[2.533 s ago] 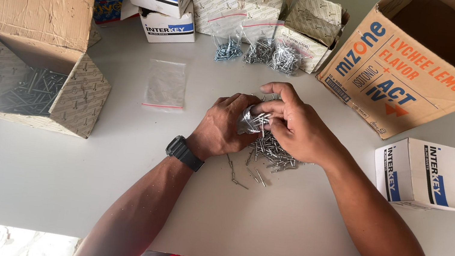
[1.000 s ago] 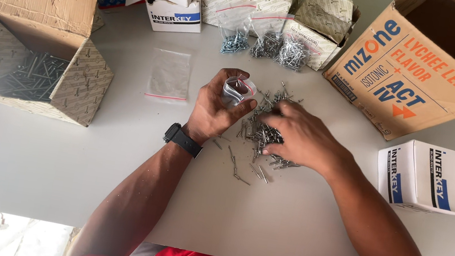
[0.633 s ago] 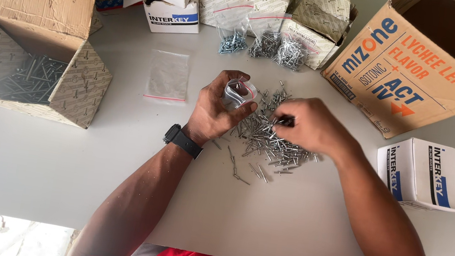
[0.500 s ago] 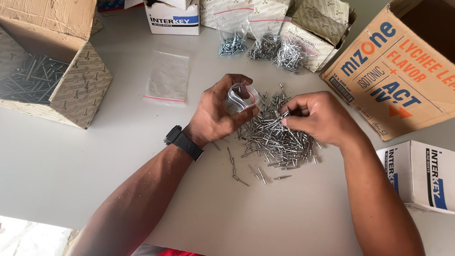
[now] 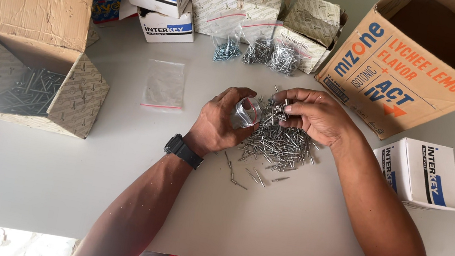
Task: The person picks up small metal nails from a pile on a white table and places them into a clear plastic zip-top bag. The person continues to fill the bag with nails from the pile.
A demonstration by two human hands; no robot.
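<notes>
While the left hand (image 5: pixel 222 122) grips a small clear bag (image 5: pixel 246 113) held open above the bench (image 5: pixel 108 188), the right hand (image 5: pixel 316 114) pinches a few screws from the loose pile (image 5: pixel 283 144) just beside the bag's mouth. Three filled bags (image 5: pixel 257 52) already lie near the far boxes, yet one empty bag (image 5: pixel 164 84) and most of the pile remain, so the bagging looks partly done.

Single head-worn view: we look steeply down from above our own forearms onto the grey tabletop (image 5: pixel 19 174), at close arm's reach, facing the cartons along its far edge.
</notes>
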